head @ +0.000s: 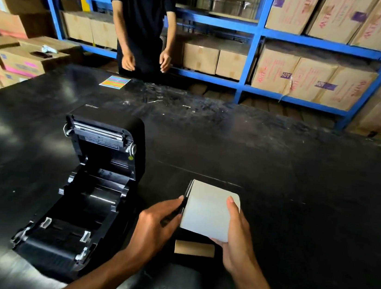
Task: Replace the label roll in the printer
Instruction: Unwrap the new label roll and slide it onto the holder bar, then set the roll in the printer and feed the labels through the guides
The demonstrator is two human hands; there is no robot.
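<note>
Both hands grip the fresh label roll (208, 211) just above the surface (300, 183): the left hand (158, 222) closed on its black end piece, the right hand (234, 227) wrapped around the far end, probably fitting the holder. The printer (86, 191) gapes open at nine o'clock, bay clear. A spent cardboard core (194, 248) lies beneath the roll at six o'clock.

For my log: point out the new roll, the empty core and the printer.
New roll (207, 209), head view, white outer face.
Empty core (194, 248), head view, middle of the cardboard tube.
Printer (95, 195), head view, open roll bay.
</note>
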